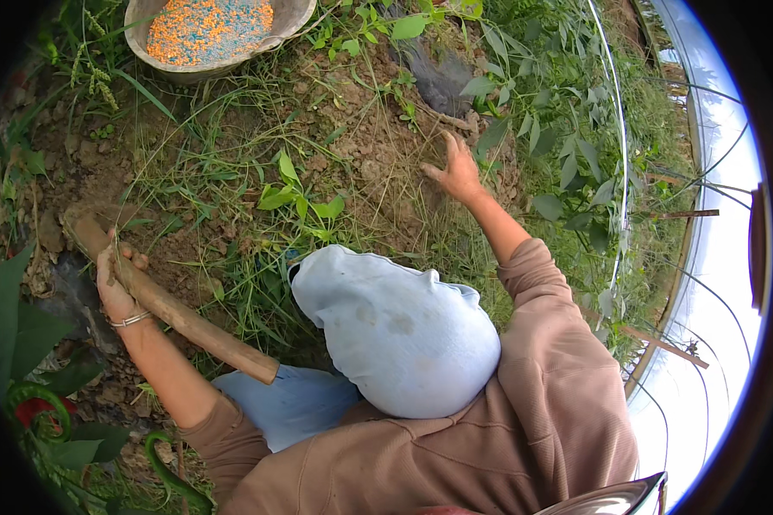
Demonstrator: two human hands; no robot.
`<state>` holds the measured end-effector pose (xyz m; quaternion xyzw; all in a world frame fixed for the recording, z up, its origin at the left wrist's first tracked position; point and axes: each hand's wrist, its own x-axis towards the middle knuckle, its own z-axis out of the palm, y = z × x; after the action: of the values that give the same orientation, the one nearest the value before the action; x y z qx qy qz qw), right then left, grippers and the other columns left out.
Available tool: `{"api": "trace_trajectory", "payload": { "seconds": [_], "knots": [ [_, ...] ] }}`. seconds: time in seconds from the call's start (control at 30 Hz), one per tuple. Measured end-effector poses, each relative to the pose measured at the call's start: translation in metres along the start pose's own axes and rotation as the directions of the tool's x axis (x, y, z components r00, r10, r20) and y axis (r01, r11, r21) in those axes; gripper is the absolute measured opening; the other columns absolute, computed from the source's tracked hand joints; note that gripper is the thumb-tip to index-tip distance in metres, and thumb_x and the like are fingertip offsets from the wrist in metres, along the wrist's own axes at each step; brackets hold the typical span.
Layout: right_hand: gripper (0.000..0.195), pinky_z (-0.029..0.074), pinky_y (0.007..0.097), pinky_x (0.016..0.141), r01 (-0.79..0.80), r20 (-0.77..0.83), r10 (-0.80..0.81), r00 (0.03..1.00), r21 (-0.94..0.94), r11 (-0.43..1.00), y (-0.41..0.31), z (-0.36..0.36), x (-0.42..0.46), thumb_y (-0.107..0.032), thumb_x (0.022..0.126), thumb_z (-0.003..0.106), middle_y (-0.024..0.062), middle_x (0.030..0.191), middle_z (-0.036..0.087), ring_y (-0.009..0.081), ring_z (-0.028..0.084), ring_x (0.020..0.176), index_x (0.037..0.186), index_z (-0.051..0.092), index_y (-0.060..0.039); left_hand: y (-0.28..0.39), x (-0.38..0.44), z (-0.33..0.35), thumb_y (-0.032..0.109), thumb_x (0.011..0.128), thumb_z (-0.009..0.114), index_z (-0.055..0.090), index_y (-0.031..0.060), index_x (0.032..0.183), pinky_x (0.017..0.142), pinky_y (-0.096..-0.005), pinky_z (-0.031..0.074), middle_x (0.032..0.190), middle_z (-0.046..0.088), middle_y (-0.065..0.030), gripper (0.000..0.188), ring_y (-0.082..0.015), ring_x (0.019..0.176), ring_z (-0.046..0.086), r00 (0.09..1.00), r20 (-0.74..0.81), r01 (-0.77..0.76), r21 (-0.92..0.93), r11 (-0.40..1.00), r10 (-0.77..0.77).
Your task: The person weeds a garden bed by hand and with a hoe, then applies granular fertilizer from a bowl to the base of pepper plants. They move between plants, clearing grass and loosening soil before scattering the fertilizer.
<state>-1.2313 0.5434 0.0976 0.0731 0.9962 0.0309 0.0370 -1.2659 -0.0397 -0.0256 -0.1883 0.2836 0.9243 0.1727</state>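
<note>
My left hand point(117, 277), with a bracelet at the wrist, is closed round the thick wooden handle point(200, 328) of a soil-covered hand tool. The handle's free end lies over my blue trousers; the tool's far end is at the soil on the left, its head hard to make out. On the right my right hand point(456, 170) is stretched out low over dry grass stems and crumbly soil point(386, 154), thumb and fingers apart, close to a soil-coloured root or stick point(460, 121). A worn bowl point(187, 69) with orange and blue granules point(209, 32) stands at the top left.
Leafy plants point(573, 148) line the right side beside a white cord point(620, 154). Dark plastic film point(435, 77) shows through the soil. A small green seedling point(286, 190) stands amid weeds before my knee. Large leaves and curled green peppers point(174, 476) are at the lower left.
</note>
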Motion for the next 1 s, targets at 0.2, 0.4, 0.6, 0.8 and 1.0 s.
{"api": "trace_trajectory", "payload": {
  "seconds": [0.2, 0.4, 0.6, 0.8, 1.0],
  "knots": [
    [0.037, 0.043, 0.0469, 0.078, -0.279, 0.267, 0.239, 0.934, 0.123, 0.952, 0.022, 0.052, 0.011, -0.030, 0.083, 0.055, 0.0263, 0.095, 0.057, 0.0456, 0.052, 0.088, 0.108, 0.049, -0.0026, -0.007, -0.018, 0.032, 0.022, 0.089, 0.045, 0.045, 0.0021, 0.119, 0.053, -0.0286, 0.047, 0.073, 0.050, -0.0069, 0.036, -0.0186, 0.061, 0.051, 0.978, -0.188, -0.079, 0.083, 0.993, 0.094],
    [0.016, 0.047, 0.0452, 0.061, 0.193, 0.423, -0.144, 0.895, -0.076, 0.978, 0.019, 0.011, -0.090, -0.019, 0.081, 0.052, 0.0210, 0.070, 0.059, 0.0387, 0.057, 0.068, 0.087, 0.054, -0.0045, -0.004, -0.019, 0.017, 0.022, 0.088, 0.047, 0.047, 0.0028, 0.118, 0.052, -0.0284, 0.044, 0.071, 0.050, -0.0057, 0.036, -0.0169, 0.058, 0.049, 0.970, -0.215, -0.088, 0.102, 0.991, 0.109],
    [0.026, 0.050, 0.0403, 0.071, 0.596, 0.976, 0.212, -0.053, -0.139, 0.791, 0.082, -0.035, -0.255, -0.022, 0.080, 0.053, 0.0126, 0.094, 0.064, 0.0269, 0.063, 0.085, 0.099, 0.060, -0.0075, -0.005, -0.014, 0.017, 0.022, 0.088, 0.046, 0.046, 0.0033, 0.119, 0.052, -0.0287, 0.044, 0.071, 0.051, -0.0053, 0.036, -0.0173, 0.058, 0.050, 0.969, -0.222, -0.088, 0.103, 0.991, 0.109],
    [0.030, 0.048, 0.0416, 0.070, 0.220, 0.988, 0.063, -0.139, -0.032, 0.975, 0.070, -0.010, -0.177, -0.027, 0.080, 0.054, 0.0150, 0.082, 0.063, 0.0293, 0.061, 0.076, 0.095, 0.062, -0.0033, 0.001, -0.009, 0.000, 0.024, 0.091, 0.042, 0.041, 0.0060, 0.124, 0.057, -0.0321, 0.048, 0.078, 0.053, -0.0073, 0.038, -0.0214, 0.064, 0.052, 0.999, -0.031, -0.027, 0.002, 1.000, 0.027],
    [0.038, 0.043, 0.0428, 0.080, 0.014, 0.110, -0.033, 0.993, 0.173, 0.985, -0.034, 0.004, 0.081, -0.031, 0.080, 0.057, 0.0188, 0.107, 0.056, 0.0356, 0.053, 0.096, 0.107, 0.051, -0.0049, 0.013, 0.002, -0.072, 0.028, 0.094, 0.034, 0.036, 0.0042, 0.126, 0.069, -0.0385, 0.051, 0.092, 0.052, -0.0155, 0.040, -0.0279, 0.082, 0.053, 0.959, 0.253, 0.144, -0.040, 0.989, -0.130]
  ]
}}
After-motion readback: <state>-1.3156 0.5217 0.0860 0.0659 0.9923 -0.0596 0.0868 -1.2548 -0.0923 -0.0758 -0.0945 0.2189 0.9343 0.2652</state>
